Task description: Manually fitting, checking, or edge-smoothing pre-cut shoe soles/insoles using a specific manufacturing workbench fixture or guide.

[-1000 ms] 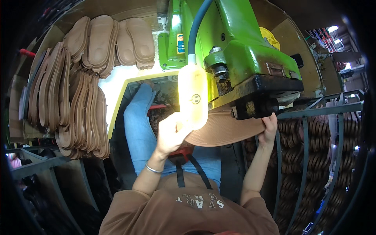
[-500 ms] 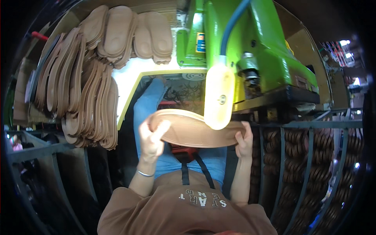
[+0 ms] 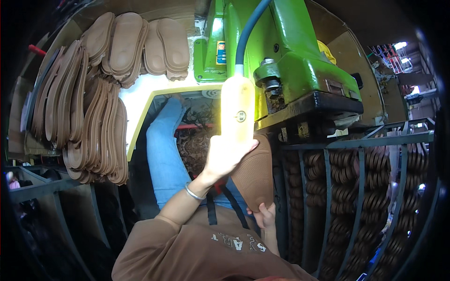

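A brown shoe sole (image 3: pixel 257 175) stands nearly upright before me, its textured face toward me. My left hand (image 3: pixel 228 157) is closed on its upper left edge, with the thumb stretched across toward the sole; the lamp hides part of the fingers. Lower down, my right hand (image 3: pixel 265 216) pinches the narrow bottom end. The upper end of the sole lies close below the black arm of a green machine (image 3: pixel 300 61); I cannot tell whether they touch. A lit, elongated lamp (image 3: pixel 238 110) on a blue flexible neck hangs just above my left hand.
Stacks of brown soles (image 3: pixel 101 129) fill the left of the white table (image 3: pixel 140 89), with more soles (image 3: pixel 168 47) behind. Brown trimmings (image 3: pixel 190 152) lie below the yellow-edged cutout. Metal racks (image 3: pixel 361 140) with many brown soles stand at right; another rack (image 3: pixel 51 187) is at left.
The sole has turned from lying crosswise to nearly upright and moved right, toward the machine. My left hand has moved right to its upper edge; my right hand has dropped to its lower end.
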### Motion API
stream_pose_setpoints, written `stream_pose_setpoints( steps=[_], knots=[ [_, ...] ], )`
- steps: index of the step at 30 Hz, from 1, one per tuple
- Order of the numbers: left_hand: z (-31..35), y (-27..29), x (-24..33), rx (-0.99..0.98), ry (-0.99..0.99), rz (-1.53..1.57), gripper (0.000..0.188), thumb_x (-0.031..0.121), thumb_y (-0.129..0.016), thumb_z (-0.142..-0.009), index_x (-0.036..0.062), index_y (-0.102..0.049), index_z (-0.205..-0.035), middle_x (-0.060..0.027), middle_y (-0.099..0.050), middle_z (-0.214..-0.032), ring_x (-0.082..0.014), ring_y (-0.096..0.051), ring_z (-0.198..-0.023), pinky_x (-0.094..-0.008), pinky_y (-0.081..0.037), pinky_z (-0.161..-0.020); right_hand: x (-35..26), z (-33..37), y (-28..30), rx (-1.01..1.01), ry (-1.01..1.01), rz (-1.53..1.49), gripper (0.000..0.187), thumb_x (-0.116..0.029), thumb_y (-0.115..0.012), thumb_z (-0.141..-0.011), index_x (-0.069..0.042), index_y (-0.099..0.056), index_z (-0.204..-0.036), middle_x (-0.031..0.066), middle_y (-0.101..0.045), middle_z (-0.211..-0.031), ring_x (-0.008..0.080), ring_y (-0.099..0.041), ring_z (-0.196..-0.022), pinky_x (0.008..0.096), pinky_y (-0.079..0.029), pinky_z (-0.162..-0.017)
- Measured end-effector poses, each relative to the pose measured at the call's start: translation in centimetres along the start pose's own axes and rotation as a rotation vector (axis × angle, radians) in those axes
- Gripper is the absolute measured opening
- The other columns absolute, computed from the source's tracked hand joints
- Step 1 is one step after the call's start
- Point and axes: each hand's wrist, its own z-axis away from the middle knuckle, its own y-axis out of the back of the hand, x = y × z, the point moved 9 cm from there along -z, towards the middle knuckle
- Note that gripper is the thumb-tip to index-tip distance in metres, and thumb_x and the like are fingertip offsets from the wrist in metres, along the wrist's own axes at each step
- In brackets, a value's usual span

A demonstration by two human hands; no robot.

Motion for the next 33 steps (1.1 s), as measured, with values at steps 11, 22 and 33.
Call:
stream_pose_setpoints(
  steps=[11,22,33],
  knots=[
    [1.2,2.3,0.5,0.079,0.022,0.005,0.020,0.009,-0.074,-0.076,-0.0050,-0.066,-0.088,-0.0028,-0.062,-0.069,-0.0050,-0.050,-0.059,-0.0223,-0.041,-0.054,-14.8,-3.6,-0.2,0.124,0.402,0.250,0.036,-0.017,-0.059,-0.087,0.005,-0.048,-0.113,0.0130,-0.061,-0.090,0.0161,-0.059,-0.058,0.0216,-0.041,-0.038],
    [1.6,10.8,-0.1,0.110,0.155,0.285,0.021,-0.004,-0.070,-0.071,-0.0071,-0.063,-0.091,-0.0109,-0.066,-0.085,-0.0140,-0.063,-0.075,-0.0246,-0.050,-0.071,-16.2,-12.6,-9.4,-0.108,0.322,0.276,0.026,-0.006,-0.060,-0.085,0.000,-0.053,-0.109,0.0050,-0.062,-0.093,0.0087,-0.059,-0.078,0.0204,-0.047,-0.067],
    [9.0,18.9,-5.3,0.219,0.326,0.363,0.015,0.003,-0.068,-0.077,-0.0009,-0.056,-0.085,-0.0076,-0.064,-0.082,-0.0093,-0.059,-0.073,-0.0228,-0.047,-0.070,-11.7,-11.4,-17.6,-0.289,0.312,0.445,0.032,-0.005,-0.064,-0.082,0.009,-0.053,-0.108,0.0109,-0.062,-0.099,0.0138,-0.059,-0.091,0.0264,-0.045,-0.084]
  ],
)
